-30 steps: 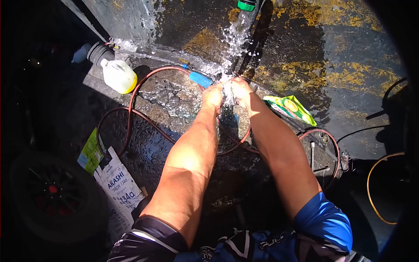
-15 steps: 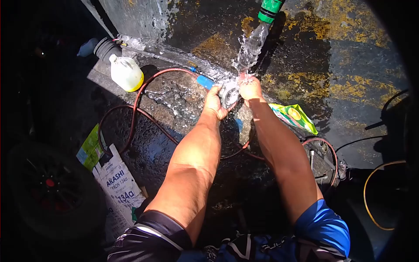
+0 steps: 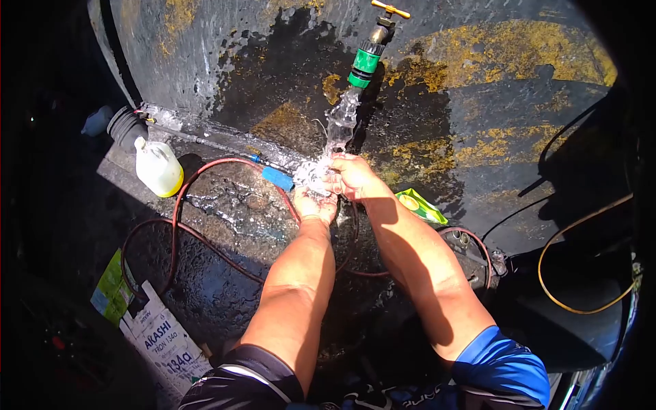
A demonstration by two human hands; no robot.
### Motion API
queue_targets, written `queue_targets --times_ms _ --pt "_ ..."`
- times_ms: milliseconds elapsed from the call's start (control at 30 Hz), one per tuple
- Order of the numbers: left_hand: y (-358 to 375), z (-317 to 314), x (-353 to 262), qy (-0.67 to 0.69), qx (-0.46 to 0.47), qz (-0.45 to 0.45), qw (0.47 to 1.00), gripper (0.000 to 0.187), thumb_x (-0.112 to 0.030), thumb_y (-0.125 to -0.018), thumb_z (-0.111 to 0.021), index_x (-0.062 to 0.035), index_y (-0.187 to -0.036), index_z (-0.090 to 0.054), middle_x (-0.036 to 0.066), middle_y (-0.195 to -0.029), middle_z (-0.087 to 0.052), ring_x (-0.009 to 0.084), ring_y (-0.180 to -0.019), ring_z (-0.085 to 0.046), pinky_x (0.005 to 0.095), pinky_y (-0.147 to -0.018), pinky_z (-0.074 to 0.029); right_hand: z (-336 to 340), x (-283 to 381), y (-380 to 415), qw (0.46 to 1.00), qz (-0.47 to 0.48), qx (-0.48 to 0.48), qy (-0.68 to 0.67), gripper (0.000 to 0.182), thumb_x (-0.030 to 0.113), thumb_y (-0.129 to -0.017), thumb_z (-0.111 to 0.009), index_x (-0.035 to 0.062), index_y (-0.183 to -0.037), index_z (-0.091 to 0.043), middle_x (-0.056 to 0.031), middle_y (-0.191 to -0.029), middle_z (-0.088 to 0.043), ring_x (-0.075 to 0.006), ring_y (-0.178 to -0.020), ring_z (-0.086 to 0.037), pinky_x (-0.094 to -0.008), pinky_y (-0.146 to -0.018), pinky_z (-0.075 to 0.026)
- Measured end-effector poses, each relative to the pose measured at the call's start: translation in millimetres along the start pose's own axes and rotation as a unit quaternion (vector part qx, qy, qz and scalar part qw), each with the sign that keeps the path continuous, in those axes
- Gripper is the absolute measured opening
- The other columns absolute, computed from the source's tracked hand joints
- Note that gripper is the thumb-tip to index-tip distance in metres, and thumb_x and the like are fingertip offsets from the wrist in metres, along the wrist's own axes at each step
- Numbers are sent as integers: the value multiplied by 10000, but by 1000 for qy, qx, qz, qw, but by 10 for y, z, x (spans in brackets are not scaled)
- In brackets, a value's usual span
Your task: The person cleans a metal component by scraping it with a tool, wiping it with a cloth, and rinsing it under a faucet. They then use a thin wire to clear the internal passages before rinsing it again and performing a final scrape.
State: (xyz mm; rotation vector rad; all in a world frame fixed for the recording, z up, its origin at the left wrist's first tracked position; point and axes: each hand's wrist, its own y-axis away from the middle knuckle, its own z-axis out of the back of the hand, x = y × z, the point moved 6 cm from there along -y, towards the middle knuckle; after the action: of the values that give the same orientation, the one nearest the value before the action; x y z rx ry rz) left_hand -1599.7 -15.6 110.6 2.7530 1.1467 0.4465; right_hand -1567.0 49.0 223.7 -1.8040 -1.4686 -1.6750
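Water pours from a green hose connector (image 3: 364, 67) on a tap with a brass handle (image 3: 390, 9). The stream breaks over my two hands. My left hand (image 3: 315, 206) is cupped, palm up, beneath the splash, its fingers mostly covered by foaming water. My right hand (image 3: 350, 176) is curled in from the right, fingertips in the stream close to the left. Whatever lies between them is hidden by the splash. Just left of the hands is a blue piece (image 3: 278, 178), beside the reddish hose (image 3: 229, 161).
A jug with yellow liquid (image 3: 159, 168) stands left, near a black ribbed rubber part (image 3: 127, 128). A green packet (image 3: 421, 207) lies to the right. Flattened printed cardboard (image 3: 166, 345) is at lower left. A yellowish hose (image 3: 541, 277) loops at right. The ground is wet.
The view has shifted, bringing the tap's handle into sight. A round ring-shaped part seen between my hands before is now lost in the splash. My right hand has turned over the left.
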Motion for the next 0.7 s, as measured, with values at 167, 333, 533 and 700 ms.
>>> queue_targets --times_ms 167,333,533,700 --pt "153 133 -212 -34 -81 -32 996 535 -110 -720 -479 8 -1232 -579 192 -1140 -649 366 -1026 -636 501 -870 -545 -223 -203 -295 992 -8 99 -80 117 85 -997 -517 40 -1025 -622 -75 -823 -631 -175 -670 -596 -325 -554 -520" --pt "31 462 -441 -81 -152 -33 985 356 -75 -762 -459 -15 -1084 -598 197 -1091 -640 371 -967 -622 586 -861 -521 -72 -133 -253 971 -40 110 210 80 3 -939 -567 56 -882 -587 -36 -675 -534 -133 -525 -510 -290 -419 -410" --pt "48 564 -176 -161 -118 -29 979 340 -66 -842 -445 -79 -1147 -594 149 -1132 -664 361 -1087 -622 577 -944 -487 510 471 46 880 -18 23 475 50 29 -910 -607 44 -923 -653 -21 -717 -623 -124 -565 -570 -301 -465 -477" --pt "-62 725 40 -167 -89 33 981 336 0 -821 -414 -25 -1126 -554 185 -1076 -631 366 -951 -630 558 -823 -540 848 1546 216 742 109 -127 649 135 150 -843 -644 32 -804 -697 -63 -743 -687 -171 -695 -621 -359 -704 -511"
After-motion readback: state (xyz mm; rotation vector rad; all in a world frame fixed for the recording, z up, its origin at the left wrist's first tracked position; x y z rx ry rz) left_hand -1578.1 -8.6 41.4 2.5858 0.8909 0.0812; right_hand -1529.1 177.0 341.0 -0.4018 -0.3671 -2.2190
